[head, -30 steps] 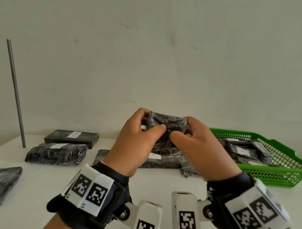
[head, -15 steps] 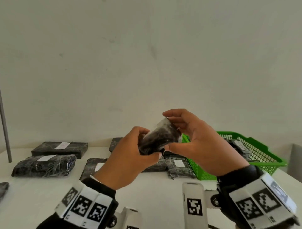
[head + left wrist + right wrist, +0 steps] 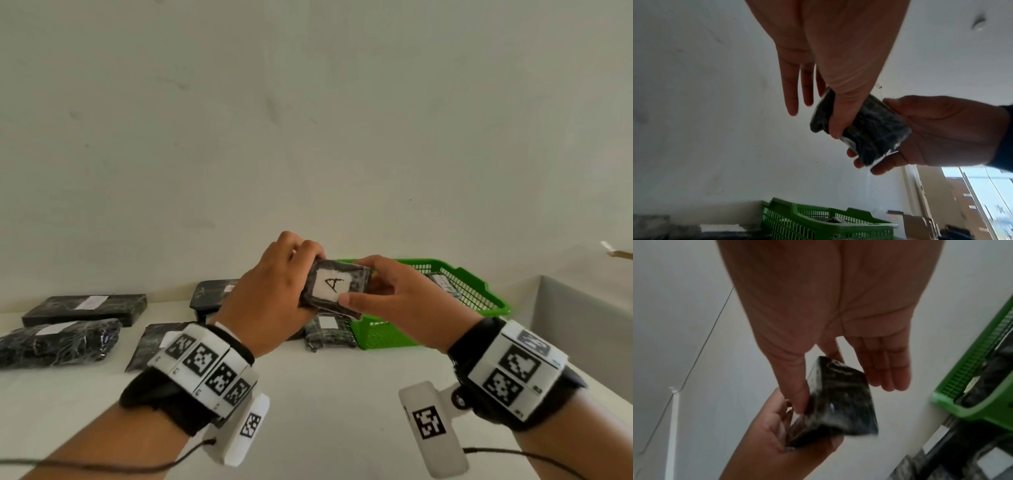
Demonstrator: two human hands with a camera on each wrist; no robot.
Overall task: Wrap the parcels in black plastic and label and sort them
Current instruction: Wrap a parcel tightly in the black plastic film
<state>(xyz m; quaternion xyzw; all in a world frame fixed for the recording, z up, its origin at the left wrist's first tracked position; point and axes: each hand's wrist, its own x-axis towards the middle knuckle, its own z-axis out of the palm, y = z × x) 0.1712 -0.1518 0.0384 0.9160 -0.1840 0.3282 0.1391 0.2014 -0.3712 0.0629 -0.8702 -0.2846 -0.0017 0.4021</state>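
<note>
A small parcel (image 3: 334, 287) wrapped in black plastic is held up in front of me, its white label marked "A" (image 3: 333, 284) facing me. My left hand (image 3: 274, 291) grips its left end, thumb underneath and fingers over the top. My right hand (image 3: 387, 298) pinches its right end between thumb and fingers. The left wrist view shows the parcel's black underside (image 3: 861, 128) between both hands. In the right wrist view the parcel (image 3: 840, 399) is pinched by the right thumb, with the other fingers straight behind it.
A green basket (image 3: 479, 301) holding wrapped parcels stands at the right on the white table (image 3: 325, 394). Several labelled black parcels (image 3: 85, 308) lie at the back left and centre. A grey box wall (image 3: 582, 318) rises at the far right.
The hands have turned the small parcel over, so its label marked "A" now faces me. They have also shifted right, in front of the green basket.
</note>
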